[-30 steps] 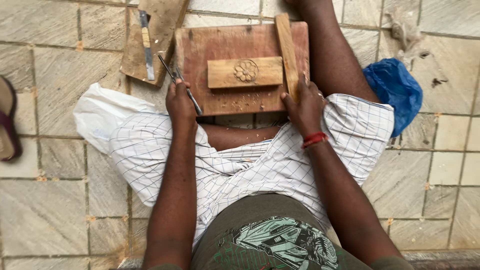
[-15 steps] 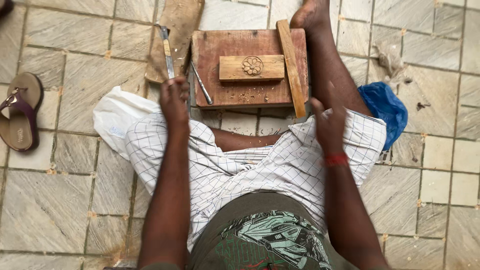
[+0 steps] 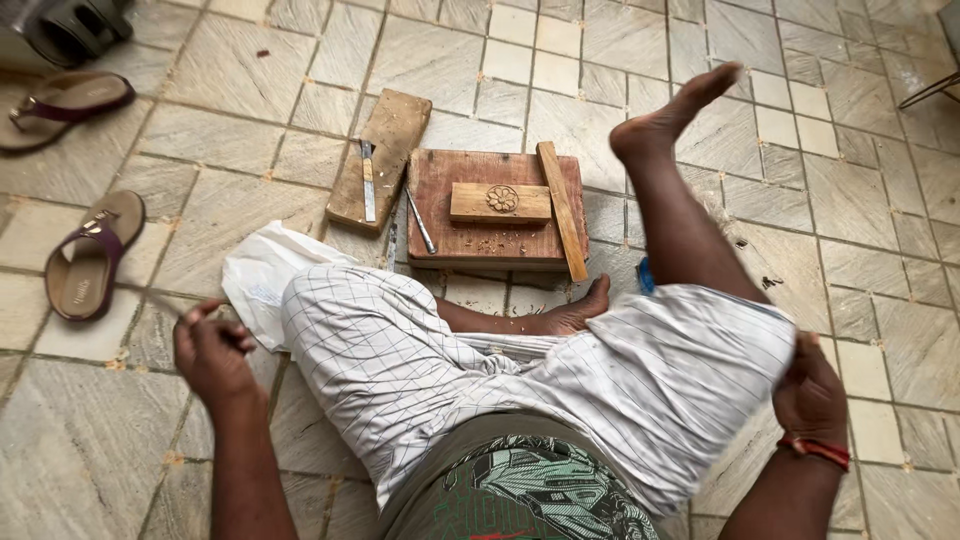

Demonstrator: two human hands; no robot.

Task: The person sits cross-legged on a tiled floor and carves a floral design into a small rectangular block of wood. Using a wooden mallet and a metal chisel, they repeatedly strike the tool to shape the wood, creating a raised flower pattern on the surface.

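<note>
Lying crosswise: carved wood block [image 3: 498, 202].

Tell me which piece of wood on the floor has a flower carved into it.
The small flat block lying on top of the reddish board. It bears a round flower carving; the long stick beside it and the pale plank to the left are plain.

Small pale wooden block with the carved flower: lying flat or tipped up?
Flat. The small pale wooden block lies carved face up on the reddish wooden board; neither hand touches it.
</note>
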